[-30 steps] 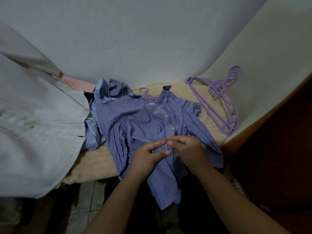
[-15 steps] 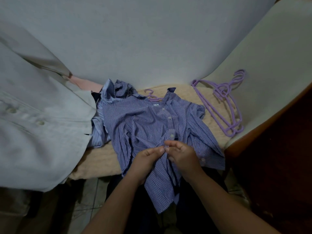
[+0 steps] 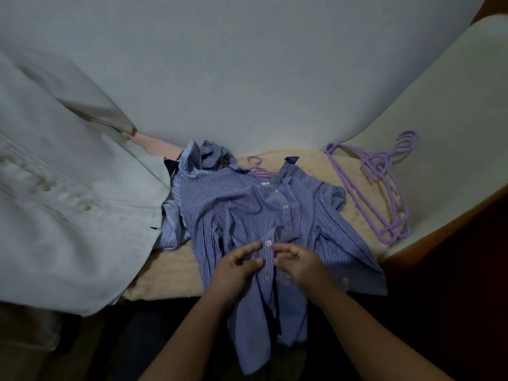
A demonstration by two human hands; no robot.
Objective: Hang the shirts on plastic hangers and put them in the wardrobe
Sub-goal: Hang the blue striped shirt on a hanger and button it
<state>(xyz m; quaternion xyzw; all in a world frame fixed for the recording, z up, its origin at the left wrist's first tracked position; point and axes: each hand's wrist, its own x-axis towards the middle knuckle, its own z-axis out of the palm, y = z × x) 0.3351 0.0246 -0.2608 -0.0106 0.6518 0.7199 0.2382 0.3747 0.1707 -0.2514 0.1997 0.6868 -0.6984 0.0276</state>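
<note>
A blue striped shirt [image 3: 233, 210] lies front-up on a beige blanket [image 3: 167, 273], its lower part hanging over the near edge. A purple hanger hook [image 3: 257, 165] pokes out at its collar. My left hand [image 3: 239, 266] and my right hand [image 3: 301, 264] meet at the button placket. Each pinches the fabric between thumb and forefinger, on either side of a white button [image 3: 268, 242]. The upper buttons look fastened. A stack of purple plastic hangers [image 3: 384, 188] lies to the right on the blanket.
A large white shirt [image 3: 63, 215] hangs at the left, close to the camera. More crumpled blue and pink clothes [image 3: 192, 158] sit behind the striped shirt. A grey wall [image 3: 247, 64] stands behind, with a pale panel and brown wooden edge [image 3: 439, 229] at right.
Both hands have slid a little down the placket to a lower button and their fingertips have parted slightly. The view has shifted, so everything sits further right and lower.
</note>
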